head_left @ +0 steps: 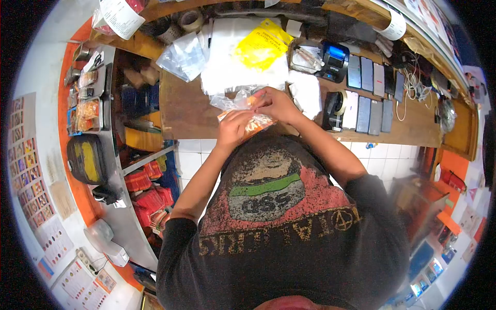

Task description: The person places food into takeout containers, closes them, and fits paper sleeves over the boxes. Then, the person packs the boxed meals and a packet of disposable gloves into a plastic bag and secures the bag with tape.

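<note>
An orange and white printed packet [258, 124] in clear plastic is at the front edge of the wooden table, near my chest. My left hand [235, 126] lies over its left part with the fingers closed on it. My right hand [276, 105] pinches the top of the clear plastic [230, 101], close to the left fingertips. The fingers of both hands nearly meet there. Just beyond them lies a stack of white sheets or bags [219, 67], with a yellow plastic-gloves packet [263, 44] on top.
A clear bag [183, 56] lies at the back left. To the right are a small black printer [335, 61], a tape dispenser [334, 110], two rows of phones [363, 114] and white cables [412, 85]. Shelves with red packets [150, 201] stand at the left.
</note>
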`<state>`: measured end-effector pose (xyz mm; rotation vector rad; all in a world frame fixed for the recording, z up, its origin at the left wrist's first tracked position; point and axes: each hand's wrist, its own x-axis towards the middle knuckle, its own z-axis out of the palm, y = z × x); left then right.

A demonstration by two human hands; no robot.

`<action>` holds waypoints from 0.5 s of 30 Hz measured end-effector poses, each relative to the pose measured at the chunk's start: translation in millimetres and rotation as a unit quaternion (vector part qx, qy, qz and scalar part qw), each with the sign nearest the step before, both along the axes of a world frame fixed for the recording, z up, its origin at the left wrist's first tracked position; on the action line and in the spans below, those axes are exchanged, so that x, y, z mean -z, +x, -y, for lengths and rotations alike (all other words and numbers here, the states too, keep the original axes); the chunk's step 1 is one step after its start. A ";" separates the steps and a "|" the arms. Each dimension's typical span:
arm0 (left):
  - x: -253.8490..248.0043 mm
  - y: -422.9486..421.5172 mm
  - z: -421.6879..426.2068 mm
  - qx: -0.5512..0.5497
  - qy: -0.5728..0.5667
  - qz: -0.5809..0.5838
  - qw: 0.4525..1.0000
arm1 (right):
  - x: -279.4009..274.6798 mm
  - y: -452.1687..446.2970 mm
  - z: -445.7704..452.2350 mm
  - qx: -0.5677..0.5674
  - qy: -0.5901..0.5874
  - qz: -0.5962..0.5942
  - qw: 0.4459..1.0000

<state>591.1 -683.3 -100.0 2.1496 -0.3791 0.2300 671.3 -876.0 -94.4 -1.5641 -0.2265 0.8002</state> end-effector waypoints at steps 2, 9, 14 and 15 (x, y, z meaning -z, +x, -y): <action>-5.2 -0.6 6.3 -0.027 -0.017 -0.004 0.999 | 4.7 -4.7 1.7 0.055 0.050 -0.030 0.997; -6.9 -1.4 13.2 -0.070 -0.011 -0.018 0.997 | 11.6 -7.1 4.5 0.069 0.093 -0.040 0.992; -5.5 -0.7 11.4 -0.060 -0.015 -0.018 0.998 | 12.6 -6.7 0.9 0.096 0.053 -0.034 0.993; -4.2 -0.8 11.0 -0.056 -0.009 -0.013 0.998 | 13.6 -6.6 1.2 0.096 0.053 -0.034 0.993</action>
